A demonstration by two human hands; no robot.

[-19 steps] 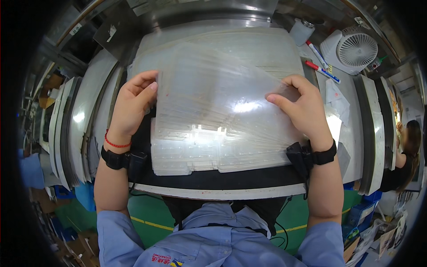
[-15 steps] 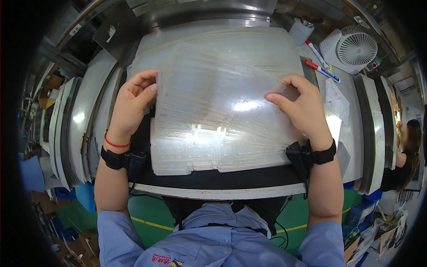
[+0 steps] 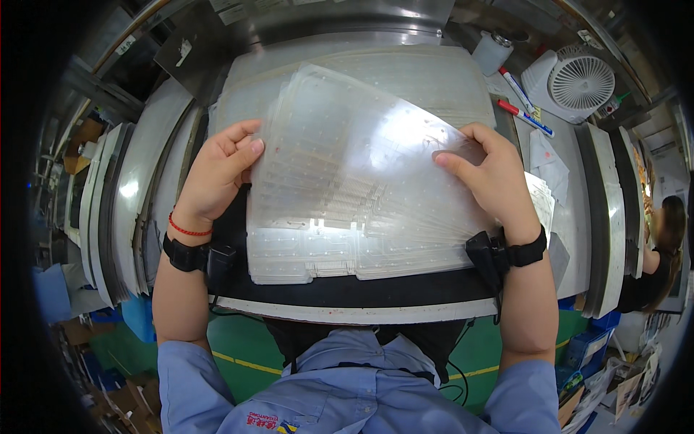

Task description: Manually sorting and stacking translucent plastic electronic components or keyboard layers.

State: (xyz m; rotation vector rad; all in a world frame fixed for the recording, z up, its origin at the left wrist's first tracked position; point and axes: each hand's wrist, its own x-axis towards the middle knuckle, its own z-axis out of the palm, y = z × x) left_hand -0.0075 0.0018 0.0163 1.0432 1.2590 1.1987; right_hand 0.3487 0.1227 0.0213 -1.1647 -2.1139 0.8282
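A fanned stack of clear plastic sheets (image 3: 361, 181), with fine printed lines and rows of small dots, lies in front of me on a black work surface. My right hand (image 3: 491, 170) pinches the upper right edge of the sheets, thumb on top and fingers underneath. At their left edge is my left hand (image 3: 220, 170), its fingers curled and the thumb tip drawn against them. Whether a sheet edge sits between those fingertips cannot be made out. Behind the fan lies a larger pile of translucent sheets (image 3: 405, 65).
Right of the pile are a red-capped marker (image 3: 524, 118), a second marker (image 3: 517, 88), a white fan (image 3: 575, 79) and a bottle (image 3: 492, 52). Stacks of panels stand left (image 3: 137, 188) and right (image 3: 600, 217). Another person (image 3: 654, 267) is at far right.
The fanned sheets have shifted, their upper left edges spreading further apart and the glare moving up right. My left thumb has come closer to its fingers; my right hand has hardly moved.
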